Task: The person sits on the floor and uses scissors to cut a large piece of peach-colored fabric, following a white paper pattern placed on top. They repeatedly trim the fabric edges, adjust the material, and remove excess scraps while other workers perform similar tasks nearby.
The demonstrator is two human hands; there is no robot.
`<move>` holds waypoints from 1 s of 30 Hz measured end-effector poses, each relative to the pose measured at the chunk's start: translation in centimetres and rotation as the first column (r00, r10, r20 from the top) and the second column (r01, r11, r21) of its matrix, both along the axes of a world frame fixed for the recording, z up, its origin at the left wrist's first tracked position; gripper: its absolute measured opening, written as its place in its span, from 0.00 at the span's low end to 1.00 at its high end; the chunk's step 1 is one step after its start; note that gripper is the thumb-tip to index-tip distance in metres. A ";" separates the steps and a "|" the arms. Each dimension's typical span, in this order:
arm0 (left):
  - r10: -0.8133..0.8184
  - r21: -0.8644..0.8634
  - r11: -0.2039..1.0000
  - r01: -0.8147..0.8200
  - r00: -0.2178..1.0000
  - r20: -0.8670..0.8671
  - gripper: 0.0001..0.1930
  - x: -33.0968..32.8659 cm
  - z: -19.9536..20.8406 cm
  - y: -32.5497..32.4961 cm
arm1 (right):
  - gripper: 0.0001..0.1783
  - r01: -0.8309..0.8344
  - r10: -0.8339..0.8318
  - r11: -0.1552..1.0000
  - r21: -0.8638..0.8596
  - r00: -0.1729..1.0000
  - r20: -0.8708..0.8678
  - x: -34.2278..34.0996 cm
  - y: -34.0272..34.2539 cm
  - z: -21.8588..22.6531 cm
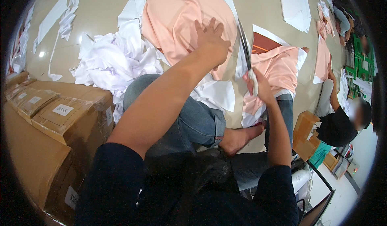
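My left hand (213, 40) lies with spread fingers on a wide piece of peach fabric (169, 8), which is spread over the tiled floor. In my right hand (263, 88) is a pair of long scissors (244, 44), its handle wrapped in something white. The blades point away from me along the peach piece's right edge, where a white margin shows. Whether they are parted is hard to tell. Right of them, a second peach cloth (278, 66) with a reddish-brown, orange-striped part and white edges lies partly over my leg.
Crumpled white fabric (109, 58) is heaped left of the peach piece. Cardboard boxes (60, 109) stand at my left. White scraps (54, 16) lie at far left, a white sheet (294, 6) at far right. Another person (342, 123) sits at right beside a cardboard box (305, 133).
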State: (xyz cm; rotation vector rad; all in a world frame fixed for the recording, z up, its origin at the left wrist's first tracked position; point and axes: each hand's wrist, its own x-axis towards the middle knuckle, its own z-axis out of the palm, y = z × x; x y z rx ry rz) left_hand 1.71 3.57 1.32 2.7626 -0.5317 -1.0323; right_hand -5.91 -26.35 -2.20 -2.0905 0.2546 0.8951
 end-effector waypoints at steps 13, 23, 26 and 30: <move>-0.134 -0.123 0.985 0.123 0.987 -0.090 0.36 -0.2 -0.3 -0.3 | 0.32 0.328 -0.317 0.942 0.077 0.940 -0.126 -11.6 6.3 0.8; -0.132 -0.143 0.983 0.120 0.988 -0.082 0.33 -0.4 -0.9 -0.4 | 0.30 0.466 -0.467 0.872 0.148 0.884 -0.031 -10.5 12.0 0.3; -0.139 -0.136 0.983 0.126 0.987 -0.086 0.34 -0.4 -1.1 -0.5 | 0.31 0.479 -0.471 0.858 0.186 0.878 -0.091 -10.1 11.2 0.9; -0.108 -0.147 0.985 0.093 0.990 -0.095 0.34 -0.4 -1.3 -0.6 | 0.35 0.426 -0.421 0.885 0.186 0.904 -0.067 -8.0 9.5 1.1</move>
